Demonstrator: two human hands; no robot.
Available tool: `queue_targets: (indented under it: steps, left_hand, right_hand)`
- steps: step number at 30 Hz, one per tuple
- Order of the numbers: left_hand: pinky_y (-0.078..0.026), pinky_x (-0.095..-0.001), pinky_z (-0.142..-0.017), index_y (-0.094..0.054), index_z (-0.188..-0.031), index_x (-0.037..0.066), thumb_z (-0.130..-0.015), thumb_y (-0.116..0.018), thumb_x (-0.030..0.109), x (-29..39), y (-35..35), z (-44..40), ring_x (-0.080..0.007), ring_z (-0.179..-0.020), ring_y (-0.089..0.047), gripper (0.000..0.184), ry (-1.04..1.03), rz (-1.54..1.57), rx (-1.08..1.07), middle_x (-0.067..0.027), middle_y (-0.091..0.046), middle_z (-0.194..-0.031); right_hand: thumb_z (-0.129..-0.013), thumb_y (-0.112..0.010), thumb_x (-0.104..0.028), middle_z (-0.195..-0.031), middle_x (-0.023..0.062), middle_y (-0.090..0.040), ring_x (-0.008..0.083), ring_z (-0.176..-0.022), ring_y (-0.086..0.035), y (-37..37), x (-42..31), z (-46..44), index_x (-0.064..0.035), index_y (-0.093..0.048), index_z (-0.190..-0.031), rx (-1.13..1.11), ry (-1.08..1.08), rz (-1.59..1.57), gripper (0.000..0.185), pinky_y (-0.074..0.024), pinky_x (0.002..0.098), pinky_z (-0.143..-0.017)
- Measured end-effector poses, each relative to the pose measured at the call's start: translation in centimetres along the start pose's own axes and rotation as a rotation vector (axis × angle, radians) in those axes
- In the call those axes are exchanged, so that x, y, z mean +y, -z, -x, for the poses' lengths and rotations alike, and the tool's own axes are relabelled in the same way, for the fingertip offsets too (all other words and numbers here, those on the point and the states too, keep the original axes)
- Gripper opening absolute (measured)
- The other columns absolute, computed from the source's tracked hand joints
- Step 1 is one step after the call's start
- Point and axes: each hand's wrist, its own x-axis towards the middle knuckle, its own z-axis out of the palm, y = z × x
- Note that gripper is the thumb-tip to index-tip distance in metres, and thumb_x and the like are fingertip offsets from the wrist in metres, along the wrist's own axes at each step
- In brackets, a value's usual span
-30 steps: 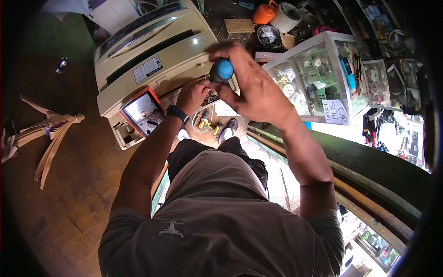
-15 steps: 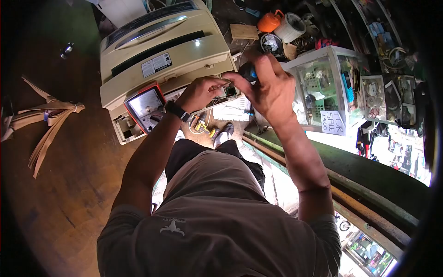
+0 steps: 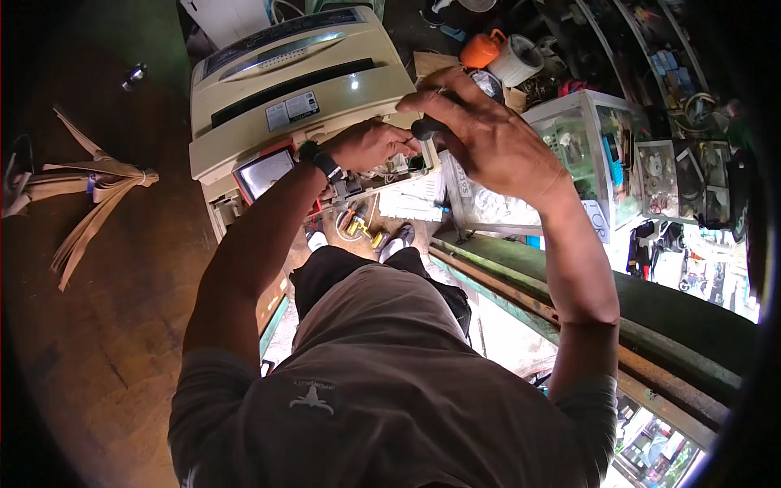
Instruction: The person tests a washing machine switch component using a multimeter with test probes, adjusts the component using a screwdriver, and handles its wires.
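Observation:
A cream top-loading washing machine (image 3: 305, 81) stands before me, its opened panel section (image 3: 350, 183) showing wires and parts along the near edge. Over that opening, my left hand (image 3: 370, 146) has its fingertips pinched together; whatever they hold is too small to make out. My right hand (image 3: 496, 138) is curled around a screwdriver (image 3: 424, 128), of which only the dark, rounded handle end shows. The two hands nearly meet at the opening's right end. Partly behind my left wrist, a red-framed multimeter (image 3: 267, 175) rests on the machine's left corner.
Below lie a yellow-black power drill (image 3: 355, 221) and a white slatted panel (image 3: 407, 202). A glass display case (image 3: 561, 134) stands to the right, beside a green ledge (image 3: 504, 264). Bundled tan straps (image 3: 106, 183) lie left; an orange container (image 3: 482, 49) sits behind.
My right hand has turned, its fingers spreading farther over the screwdriver handle. My left hand has shifted slightly right, and its forearm now covers more of the multimeter. The whole view has shifted a little.

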Motion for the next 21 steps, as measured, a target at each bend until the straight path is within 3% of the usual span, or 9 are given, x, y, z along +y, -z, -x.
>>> queue_targets:
  steps: [4, 6, 8, 9, 10, 12, 15, 18, 21]
  left_hand:
    - [-0.057, -0.0379, -0.088, -0.077, -0.112, 0.01, -0.1, -0.067, 0.028, -4.1, -4.0, -0.6, -0.0271, -0.096, -0.075, 0.024, -0.023, 0.118, 0.16, -0.0112, -0.078, -0.103]
    - [-0.058, -0.0378, -0.086, -0.078, -0.109, 0.008, -0.098, -0.07, 0.028, -2.7, -3.1, -0.5, -0.0274, -0.095, -0.075, 0.025, -0.025, 0.257, 0.196, -0.0129, -0.078, -0.102]
    - [-0.058, -0.0374, -0.081, -0.077, -0.109, 0.006, -0.098, -0.07, 0.025, 0.0, -1.6, 0.2, -0.0274, -0.09, -0.076, 0.023, -0.124, -0.119, 0.321, -0.011, -0.079, -0.101]
    - [-0.058, -0.0384, -0.081, -0.077, -0.11, 0.005, -0.101, -0.066, 0.023, 2.4, 0.0, 0.4, -0.0281, -0.092, -0.075, 0.022, -0.006, -0.04, 0.159, -0.0101, -0.078, -0.104]
    - [-0.057, -0.0373, -0.083, -0.076, -0.112, 0.005, -0.101, -0.066, 0.018, 1.4, 0.2, 0.3, -0.0286, -0.093, -0.075, 0.02, -0.004, 0.024, 0.072, -0.0094, -0.078, -0.106]
    - [-0.052, -0.0422, -0.077, -0.078, -0.106, 0.008, -0.101, -0.066, 0.018, 2.2, 0.3, 0.8, -0.0308, -0.076, -0.068, 0.016, 0.004, 0.036, 0.102, -0.0112, -0.069, -0.081]
    - [-0.057, -0.0413, -0.08, -0.076, -0.11, 0.009, -0.101, -0.067, 0.029, 1.0, -1.7, 0.7, -0.0322, -0.091, -0.075, 0.024, -0.145, 0.023, 0.277, -0.014, -0.077, -0.105]
    - [-0.058, -0.0407, -0.077, -0.077, -0.108, 0.01, -0.1, -0.067, 0.029, 0.8, -2.5, 0.3, -0.0335, -0.089, -0.074, 0.022, -0.004, -0.016, 0.306, -0.0158, -0.077, -0.099]
    - [-0.056, -0.0434, -0.074, -0.079, -0.105, 0.011, -0.1, -0.067, 0.029, 2.0, -1.5, 0.4, -0.0345, -0.081, -0.073, 0.022, 0.01, 0.008, 0.264, -0.0153, -0.075, -0.087]
  right_hand:
    - [-0.094, -0.073, -0.031, -0.087, 0.0168, -0.072, 0.0351, -0.08, -0.073, 0.6, -1.4, -0.2, -0.0108, -0.06, -0.135, -0.191, -0.166, 0.208, 0.048, -0.0586, 0.0442, -0.073]
    - [-0.095, -0.072, -0.041, -0.066, 0.0091, -0.066, 0.0409, -0.07, -0.071, 0.0, -2.5, -0.5, -0.0147, -0.06, -0.133, -0.164, -0.297, 0.389, 0.048, -0.0569, 0.0499, -0.069]
    - [-0.096, -0.071, -0.043, -0.069, 0.0099, -0.068, 0.0395, -0.071, -0.072, -0.4, -0.8, 0.1, -0.0138, -0.06, -0.132, -0.139, -0.251, 0.445, 0.048, -0.0575, 0.0499, -0.07]
    - [-0.097, -0.069, -0.046, -0.065, 0.0091, -0.067, 0.0392, -0.068, -0.072, -0.8, 0.6, -0.2, -0.015, -0.06, -0.132, -0.059, -0.048, 0.181, 0.047, -0.0573, 0.0497, -0.069]
    - [-0.097, -0.068, -0.044, -0.07, 0.0106, -0.068, 0.0394, -0.071, -0.072, -0.7, 1.0, -0.2, -0.015, -0.06, -0.131, -0.048, 0.023, 0.069, 0.045, -0.0574, 0.0494, -0.07]
    - [-0.098, -0.067, -0.042, -0.081, 0.0136, -0.071, 0.0398, -0.077, -0.073, -0.1, 1.1, -0.4, -0.015, -0.06, -0.128, -0.051, 0.167, -0.155, 0.041, -0.0577, 0.0488, -0.072]
    - [-0.102, -0.061, -0.041, -0.122, 0.0255, -0.065, 0.0408, -0.104, -0.071, 1.6, -2.7, -1.8, -0.0093, -0.054, -0.136, -0.46, -0.508, 0.302, 0.047, -0.0574, 0.0487, -0.086]
    - [-0.101, -0.064, -0.031, -0.123, 0.0254, -0.065, 0.0411, -0.104, -0.071, -0.3, -1.1, 0.5, -0.0077, -0.054, -0.134, -0.087, -0.147, 0.119, 0.042, -0.0578, 0.0492, -0.087]
    - [-0.093, -0.065, -0.005, -0.12, 0.022, -0.067, 0.0447, -0.104, -0.069, 0.2, 1.1, 0.5, -0.0125, -0.05, -0.132, -0.199, -0.065, -0.309, 0.042, -0.055, 0.0534, -0.087]
